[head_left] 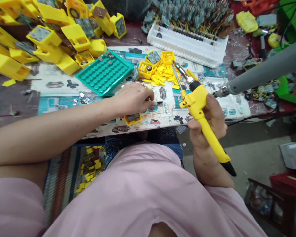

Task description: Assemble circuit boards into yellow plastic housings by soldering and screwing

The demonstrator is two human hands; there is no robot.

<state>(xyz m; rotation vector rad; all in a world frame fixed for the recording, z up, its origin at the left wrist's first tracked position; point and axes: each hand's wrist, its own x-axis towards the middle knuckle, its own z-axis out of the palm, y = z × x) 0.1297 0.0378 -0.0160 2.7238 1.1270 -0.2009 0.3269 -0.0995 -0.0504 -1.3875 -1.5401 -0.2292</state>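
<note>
My right hand is wrapped round a yellow soldering gun with a black cord end. Its metal tip points away from me, over a heap of small yellow plastic pieces. On the printed sheet, my left hand has its fingers curled and closed, and what they hold, if anything, is hidden beneath them. Just under this hand sits a yellow housing with a grey part in it. Beyond it lies a teal tray with rows of round hollows and a few small metal bits at its far corner.
Many yellow housings are piled at the back left. A white foam rack holds wired parts at the back. A thick grey tube reaches in from the right, its tip close to my right hand. Green bins stand at the right.
</note>
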